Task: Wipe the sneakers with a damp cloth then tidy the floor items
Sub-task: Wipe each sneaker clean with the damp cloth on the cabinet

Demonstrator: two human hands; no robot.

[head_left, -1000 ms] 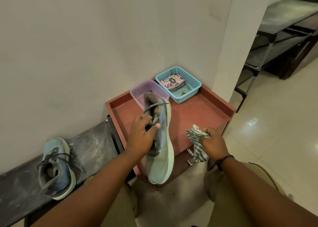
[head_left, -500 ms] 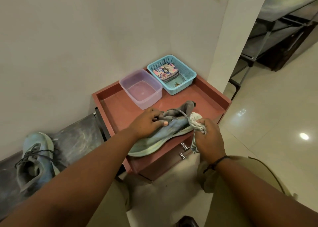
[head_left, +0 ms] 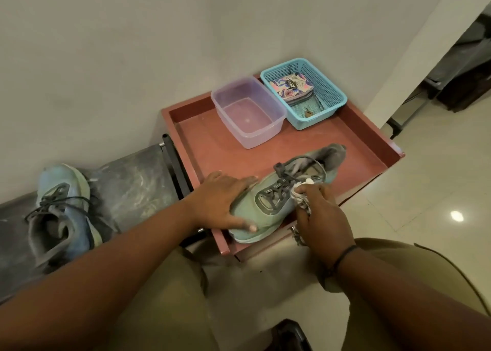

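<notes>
Corner of plain off-white wall; glossy cream tile floor (head_left: 425, 191) to the right. Reddish-brown raised-rim cabinet top (head_left: 372, 148) holds a translucent purple plastic tub (head_left: 248, 111) and a turquoise mesh plastic basket (head_left: 329, 90) with a floral-print pouch (head_left: 291, 86); no readable writing. Pale green laced sneaker (head_left: 265, 204) lies at the near rim, toe toward the person. Left hand (head_left: 220, 201), fingers straight, presses its toe. Right hand (head_left: 321, 215) grips a striped white cloth (head_left: 300, 194) against the laces. Second blue-green sneaker (head_left: 61, 209) sits on the dusty black bench (head_left: 132, 183), left.

A home entryway: shoe bench (head_left: 127, 188), tiled floor (head_left: 425, 204), plain wall (head_left: 132, 58).
</notes>
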